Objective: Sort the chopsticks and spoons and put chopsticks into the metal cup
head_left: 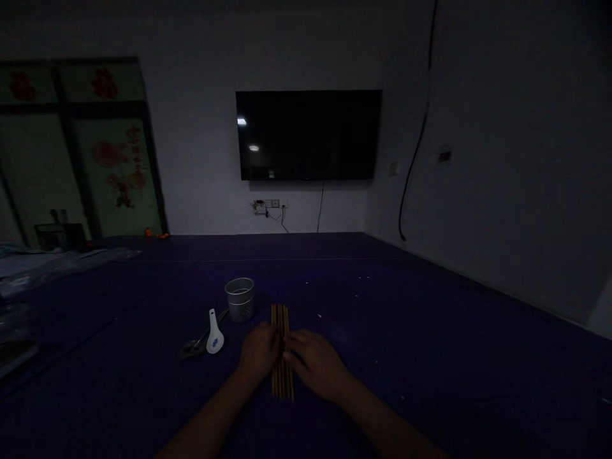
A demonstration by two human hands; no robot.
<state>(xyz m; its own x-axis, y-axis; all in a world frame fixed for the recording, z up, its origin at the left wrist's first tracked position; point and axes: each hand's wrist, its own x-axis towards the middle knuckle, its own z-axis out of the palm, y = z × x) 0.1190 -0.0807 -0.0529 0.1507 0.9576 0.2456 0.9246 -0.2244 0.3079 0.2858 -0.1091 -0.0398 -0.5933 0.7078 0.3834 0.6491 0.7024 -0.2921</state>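
Several wooden chopsticks (pixel 282 382) lie side by side on the dark blue surface, pointing away from me. At their left edge, my left hand (pixel 259 349) has its fingers curled against them. My right hand (pixel 313 360) touches them from the right, thumb and fingers bent around that side. Just beyond my left hand stands a metal cup (pixel 240 299) with holes low in its wall. Left of it lies a white spoon (pixel 215 340) with a blue mark, beside a metal utensil (pixel 194 347) that is hard to make out in the dim light.
Small white bits (pixel 319 315) are scattered over the blue surface (pixel 430 357). Clear plastic sheeting (pixel 71 264) lies at the far left. A black television (pixel 310 135) hangs on the back wall, with cables below it.
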